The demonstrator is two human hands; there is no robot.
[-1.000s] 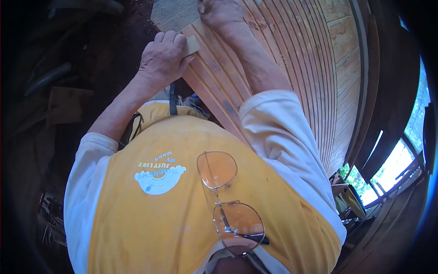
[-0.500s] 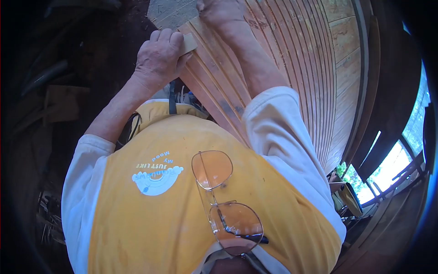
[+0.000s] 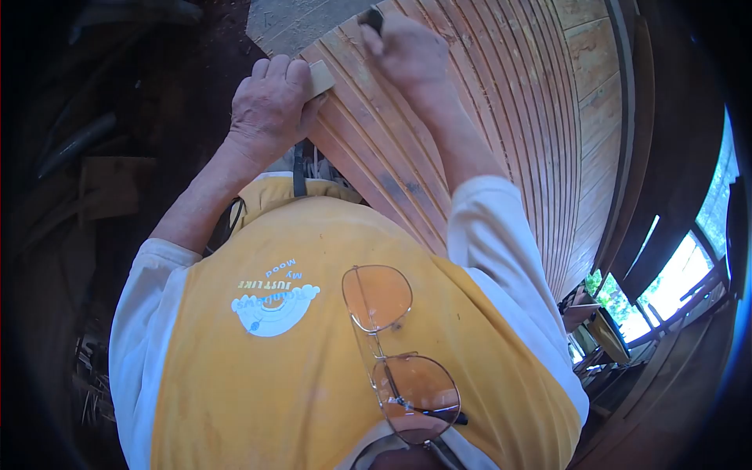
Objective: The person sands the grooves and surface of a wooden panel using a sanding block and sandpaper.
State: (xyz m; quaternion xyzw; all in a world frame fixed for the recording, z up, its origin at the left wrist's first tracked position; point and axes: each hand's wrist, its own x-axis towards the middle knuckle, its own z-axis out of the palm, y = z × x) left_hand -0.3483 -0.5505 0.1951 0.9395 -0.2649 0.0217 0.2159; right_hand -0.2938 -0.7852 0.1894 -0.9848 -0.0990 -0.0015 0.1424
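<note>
My left hand [image 3: 272,100] is closed on a small pale wooden block [image 3: 320,79] at the left edge of the grooved boards. Long reddish wooden boards [image 3: 392,172] fan out under both arms, with narrow grooves or strips between them. Over their far end, my right hand [image 3: 407,48] is closed around a dark object [image 3: 371,19]. Only the end of that object shows between the fingers, so its kind cannot be told.
A grey panel [image 3: 294,19] lies beyond the boards. Pale planks [image 3: 597,117] and a dark curved rim border them on the right. Glasses [image 3: 376,298] hang on the yellow shirt. Scrap wood [image 3: 117,184] lies at left.
My right hand has moved right and nearer over the boards, and the dark object in it now shows. My left hand has shifted slightly left, still on the block.
</note>
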